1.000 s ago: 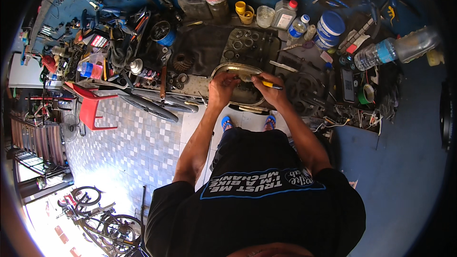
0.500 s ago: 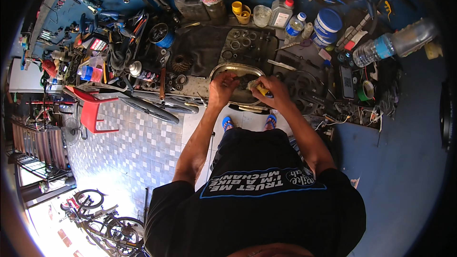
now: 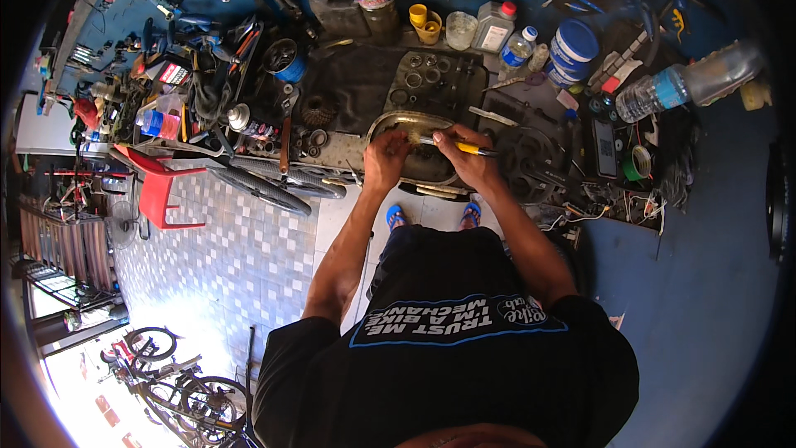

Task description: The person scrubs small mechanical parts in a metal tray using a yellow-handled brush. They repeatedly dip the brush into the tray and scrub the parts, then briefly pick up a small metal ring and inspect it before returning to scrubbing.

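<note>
Swung rightward above the tray (image 3: 408, 120) since a moment ago, the yellow brush (image 3: 470, 148) is gripped in the right hand (image 3: 468, 163), apparently mid-scrub and needing steady strokes next, the left hand (image 3: 384, 158) curled over the tray's left, its hold unclear.

Glare bleaches the lower-left floor (image 3: 224, 270) (the rim darkens).

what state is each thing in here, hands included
Left hand: fingers curled, contents unclear
Right hand: closed, gripping
Yellow-handled brush: held, bristle end leftward
Metal tray: open, under both hands
Red-capped grey bottle: shut, upright
Blue-capped bottle: shut, upright
Red chair: unoccupied
</note>
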Demonstrator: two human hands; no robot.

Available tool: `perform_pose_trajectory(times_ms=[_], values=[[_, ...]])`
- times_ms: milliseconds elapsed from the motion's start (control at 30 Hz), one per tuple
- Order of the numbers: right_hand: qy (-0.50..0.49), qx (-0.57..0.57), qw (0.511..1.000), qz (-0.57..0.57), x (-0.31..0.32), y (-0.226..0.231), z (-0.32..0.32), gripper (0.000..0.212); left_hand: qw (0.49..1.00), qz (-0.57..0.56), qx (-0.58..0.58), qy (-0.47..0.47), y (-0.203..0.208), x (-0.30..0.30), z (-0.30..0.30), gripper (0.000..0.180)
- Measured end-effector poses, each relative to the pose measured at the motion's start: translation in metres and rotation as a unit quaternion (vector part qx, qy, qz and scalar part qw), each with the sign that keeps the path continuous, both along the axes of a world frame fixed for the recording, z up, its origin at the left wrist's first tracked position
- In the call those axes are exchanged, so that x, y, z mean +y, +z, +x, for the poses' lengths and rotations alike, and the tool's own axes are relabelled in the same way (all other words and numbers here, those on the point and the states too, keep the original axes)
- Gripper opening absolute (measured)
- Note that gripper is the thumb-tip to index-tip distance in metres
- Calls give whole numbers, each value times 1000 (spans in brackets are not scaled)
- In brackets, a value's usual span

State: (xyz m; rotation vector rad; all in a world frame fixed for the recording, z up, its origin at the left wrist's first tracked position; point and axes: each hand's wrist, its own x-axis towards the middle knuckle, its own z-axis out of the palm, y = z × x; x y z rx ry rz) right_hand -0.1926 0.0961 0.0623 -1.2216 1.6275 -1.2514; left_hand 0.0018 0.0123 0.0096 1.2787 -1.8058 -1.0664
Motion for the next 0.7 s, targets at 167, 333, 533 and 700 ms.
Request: perform_pose_trajectory(times_ms=[167, 333, 533, 700], values=[[-13, 1, 999, -32, -4, -13, 1, 39, 1000, 23, -3, 3, 3, -1, -2, 26], [-9, 39, 999, -9, -3, -8, 1, 37, 999, 47, 15, 1, 1, -4, -1, 26], [-16, 23, 1000, 6, 2, -2, 0, 41, 998, 31, 50, -8, 2, -4, -4, 27], [-6, 94, 995, 44, 3, -21, -12, 42, 993, 56, 103, -22, 5, -6, -6, 23]])
